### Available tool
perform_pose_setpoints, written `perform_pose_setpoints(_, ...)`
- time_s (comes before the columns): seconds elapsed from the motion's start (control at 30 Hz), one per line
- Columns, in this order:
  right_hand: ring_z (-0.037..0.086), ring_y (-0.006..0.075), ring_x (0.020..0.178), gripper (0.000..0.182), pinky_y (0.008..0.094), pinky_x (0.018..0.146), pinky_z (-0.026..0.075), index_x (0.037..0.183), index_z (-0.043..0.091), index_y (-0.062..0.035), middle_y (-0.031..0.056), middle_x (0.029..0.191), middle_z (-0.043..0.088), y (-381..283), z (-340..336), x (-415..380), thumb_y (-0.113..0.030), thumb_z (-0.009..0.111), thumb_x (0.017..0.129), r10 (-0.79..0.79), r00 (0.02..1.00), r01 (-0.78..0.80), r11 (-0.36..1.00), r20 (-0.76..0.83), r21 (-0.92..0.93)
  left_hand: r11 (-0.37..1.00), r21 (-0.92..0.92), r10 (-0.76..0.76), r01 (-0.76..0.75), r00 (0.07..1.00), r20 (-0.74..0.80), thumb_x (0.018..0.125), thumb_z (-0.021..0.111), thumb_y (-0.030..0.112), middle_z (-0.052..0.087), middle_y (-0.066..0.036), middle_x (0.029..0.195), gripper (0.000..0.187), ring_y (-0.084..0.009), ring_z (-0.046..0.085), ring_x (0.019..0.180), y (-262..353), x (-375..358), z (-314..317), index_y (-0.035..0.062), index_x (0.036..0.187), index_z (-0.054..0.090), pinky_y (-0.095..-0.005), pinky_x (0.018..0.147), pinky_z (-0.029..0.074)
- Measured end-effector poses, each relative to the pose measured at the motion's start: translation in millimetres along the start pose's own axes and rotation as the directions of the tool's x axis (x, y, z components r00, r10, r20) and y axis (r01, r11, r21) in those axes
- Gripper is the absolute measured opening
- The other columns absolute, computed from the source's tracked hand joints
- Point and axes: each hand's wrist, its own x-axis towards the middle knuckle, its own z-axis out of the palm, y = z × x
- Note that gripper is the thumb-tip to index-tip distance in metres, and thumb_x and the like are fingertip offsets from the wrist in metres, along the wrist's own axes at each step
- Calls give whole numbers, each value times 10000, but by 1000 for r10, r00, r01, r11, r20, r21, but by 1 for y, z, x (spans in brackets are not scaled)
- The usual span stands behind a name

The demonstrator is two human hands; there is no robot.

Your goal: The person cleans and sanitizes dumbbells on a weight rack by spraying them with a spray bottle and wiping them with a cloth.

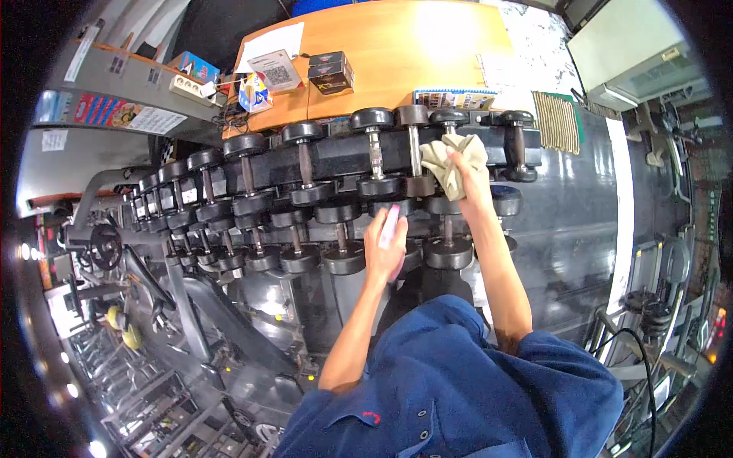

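My right hand (473,180) grips a crumpled beige cloth (452,162), pressed against a black dumbbell (449,117) on the upper tier of a rack; the cloth hides most of that dumbbell's handle. Closed around a white, pink-tipped object that looks like a spray bottle (390,227), my left hand (384,248) hovers over the lower tier. Just left of the cloth lies a dumbbell with brownish heads (413,149), and beside it a black one with a chrome handle (375,153). Under my right wrist, another dumbbell (447,244) sits on the lower tier.
Behind the rack stands a wooden desk (397,46) with a dark box (330,73), a QR-code sign (276,71) and a power strip (191,88). A striped mat (556,122) lies on the floor at right. A padded bench (229,320) is at lower left.
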Motion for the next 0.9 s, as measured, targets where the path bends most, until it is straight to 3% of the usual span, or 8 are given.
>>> perform_pose_setpoints(0.1, 784, 227, 1133, 373, 363, 966, 658, 1384, 696, 18, 133, 1281, 787, -18, 5, 11, -74, 766, 1029, -87, 995, 86, 996, -54, -34, 945, 133, 308, -299, 950, -48, 1044, 753, 214, 602, -82, 666, 303, -169, 627, 541, 5, 68, 21, 36, 894, 560, -377, 514, 476)
perform_pose_setpoints(0.13, 784, 230, 1133, 373, 366, 967, 658, 1383, 693, 19, 132, 1273, 786, -20, 0, 15, -75, 767, 1029, -101, 993, 99, 995, -59, -33, 974, 71, 215, -214, 977, -3, 1061, 738, 230, 603, -48, 713, 256, -137, 617, 534, 30, 79, 25, -1, 999, 645, -337, 501, 478)
perform_pose_setpoints(0.33, 768, 251, 1148, 451, 397, 952, 657, 1425, 660, -20, 112, 1309, 754, -38, -19, -16, -132, 809, 1014, -113, 992, 112, 994, -58, -15, 991, -103, 92, -87, 995, 46, 994, 722, 277, 716, -119, 725, 311, -201, 701, 536, 31, 189, 70, -32, 989, 692, -373, 529, 552)
perform_pose_setpoints(0.43, 768, 250, 1153, 471, 380, 956, 652, 1429, 652, 8, 124, 1317, 752, -36, -41, -36, -127, 812, 1008, -61, 988, 57, 998, -145, -32, 1000, 5, -2, 2, 1000, 4, 983, 720, 323, 790, -147, 823, 444, -219, 752, 584, 36, 216, 82, -38, 1238, 766, -368, 583, 599)
perform_pose_setpoints(0.53, 787, 256, 1102, 439, 376, 926, 668, 1421, 658, -5, 132, 1283, 763, -24, -73, -45, -100, 802, 1018, -35, 976, 33, 999, -217, -10, 994, 89, -55, 59, 998, -44, 986, 708, 324, 795, -139, 826, 483, -228, 762, 596, 45, 217, 87, -16, 1326, 762, -382, 605, 610)
perform_pose_setpoints(0.67, 773, 232, 1108, 452, 374, 937, 658, 1433, 647, -8, 121, 1273, 763, -18, -93, -51, -120, 804, 1024, -4, 971, 0, 1000, -240, -19, 993, 111, -31, 36, 998, -47, 991, 722, 336, 746, -126, 745, 358, -222, 744, 581, 34, 221, 86, -22, 983, 714, -388, 595, 590)
perform_pose_setpoints(0.77, 766, 227, 1126, 506, 375, 942, 655, 1458, 623, -14, 121, 1292, 753, -21, -91, -46, -162, 823, 1017, -14, 985, 17, 1000, -171, 17, 998, -60, -1, -3, 999, -54, 1005, 740, 313, 715, -82, 732, 327, -180, 675, 536, 28, 203, 83, -12, 990, 712, -363, 545, 543)
perform_pose_setpoints(0.9, 747, 212, 1151, 523, 370, 959, 649, 1454, 606, -24, 118, 1311, 736, -22, -74, -23, -226, 818, 1020, -19, 990, -1, 990, -143, -141, 981, -191, -33, 32, 999, 1, 1032, 765, 264, 630, -9, 805, 250, -122, 578, 522, 18, 168, 62, 30, 1030, 678, -310, 503, 474)
